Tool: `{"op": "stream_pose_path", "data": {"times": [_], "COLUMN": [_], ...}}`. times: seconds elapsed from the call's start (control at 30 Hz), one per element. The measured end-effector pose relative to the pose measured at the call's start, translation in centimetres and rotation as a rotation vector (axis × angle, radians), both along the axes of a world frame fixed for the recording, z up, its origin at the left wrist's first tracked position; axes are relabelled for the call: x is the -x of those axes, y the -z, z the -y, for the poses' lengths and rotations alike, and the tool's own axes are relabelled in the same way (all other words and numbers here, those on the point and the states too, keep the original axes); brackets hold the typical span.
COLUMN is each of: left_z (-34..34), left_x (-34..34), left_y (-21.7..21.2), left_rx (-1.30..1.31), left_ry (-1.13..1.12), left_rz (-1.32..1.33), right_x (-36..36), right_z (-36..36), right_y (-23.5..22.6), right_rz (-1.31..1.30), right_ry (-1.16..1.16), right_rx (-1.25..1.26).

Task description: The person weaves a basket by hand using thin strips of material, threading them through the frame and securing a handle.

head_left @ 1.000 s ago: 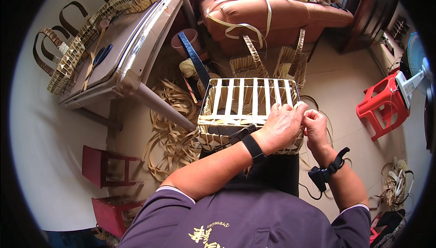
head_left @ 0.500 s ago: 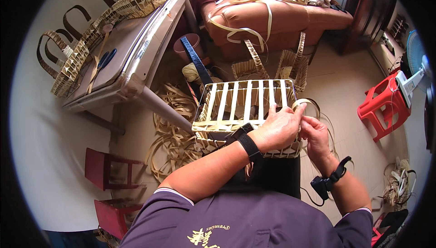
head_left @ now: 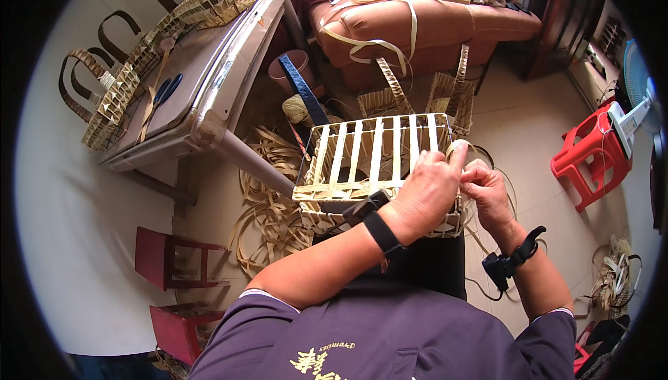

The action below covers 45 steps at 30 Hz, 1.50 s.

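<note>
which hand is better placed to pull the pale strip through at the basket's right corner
Probably the right hand: its fingers pinch the pale flat weaving strip at the corner, while the left hand lies across the half-woven rectangular bamboo basket, steadying it.

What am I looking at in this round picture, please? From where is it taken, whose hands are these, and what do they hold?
A camera worn on a person's head looks down; its wide lens makes the picture round and bends straight lines. The two bare hands belong to that person. The left hand rests on the rim of a half-woven rectangular basket of pale flat strips on the lap. The right hand pinches a thin pale strip at the basket's right corner. Loose strips lie on the floor. Finished woven handbags stand on the grey table; a red plastic stool is at right.
</note>
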<state>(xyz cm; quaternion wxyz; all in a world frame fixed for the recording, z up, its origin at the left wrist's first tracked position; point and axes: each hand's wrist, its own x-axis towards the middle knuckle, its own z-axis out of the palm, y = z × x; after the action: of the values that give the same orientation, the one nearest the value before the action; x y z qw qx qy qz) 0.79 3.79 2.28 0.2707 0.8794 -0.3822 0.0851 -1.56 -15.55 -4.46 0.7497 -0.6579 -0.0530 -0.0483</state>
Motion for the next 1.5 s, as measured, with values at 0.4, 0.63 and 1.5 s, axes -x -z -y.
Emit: {"op": "stream_pose_path", "data": {"times": [0.4, 0.63, 1.5], "left_z": [-1.0, -0.9, -0.9], "left_x": [-1.6, -1.6, -0.6], "left_y": [0.7, 0.6, 1.6], "left_rx": [0.04, 0.085, 0.14], "left_ry": [0.016, 0.066, 0.034], "left_rz": [-0.143, -0.156, -0.029], "right_x": [-0.4, -0.8, -1.4], "right_z": [1.3, 2.3, 2.6], "right_y": [-1.5, -0.6, -1.3], "right_rz": [-0.059, -0.051, -0.075], "right_ry": [-0.217, -0.319, -0.258], "right_rx": [0.171, 0.362, 0.282]}}
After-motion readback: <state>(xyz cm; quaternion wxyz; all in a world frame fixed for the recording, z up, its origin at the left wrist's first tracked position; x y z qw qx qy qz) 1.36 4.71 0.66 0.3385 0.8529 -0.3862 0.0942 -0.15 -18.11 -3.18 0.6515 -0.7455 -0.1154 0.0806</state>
